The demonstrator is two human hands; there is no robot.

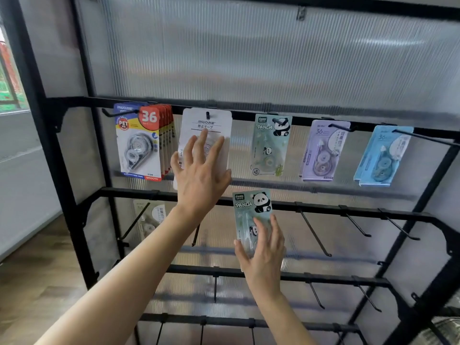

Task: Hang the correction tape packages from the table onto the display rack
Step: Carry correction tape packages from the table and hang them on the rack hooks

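1. The display rack (62,170) is a black metal frame with several rows of hooks, and a ribbed clear panel (249,58) stands behind it.
2. On the top row five kinds of correction tape hang side by side. From the left: a stack of red and yellow packages (139,143) marked "36", a white package (206,123), a hung panda package (271,145), a purple package (323,150) and a blue package (380,155).
3. The left hand (201,175) is raised to the white package. Its fingers are straight and spread wide, and the fingertips lie flat on the front of the package. It grips nothing.
4. The white package is already on its hook; the hook's tip shows through the hole at its top.
5. The right hand (263,252) is lower, in front of the second and third rows. It holds a loose panda package (251,210) upright, with the thumb on the left edge and the fingers curved over the front.
6. The loose panda package is below and a little left of the hung panda package, and it touches no hook.
7. One pale package (151,217) hangs at the left of the second row; it is blurred behind the panel.
8. Black hooks (315,232) stick out from the lower rows.
9. A wooden floor (37,270) shows at the lower left.
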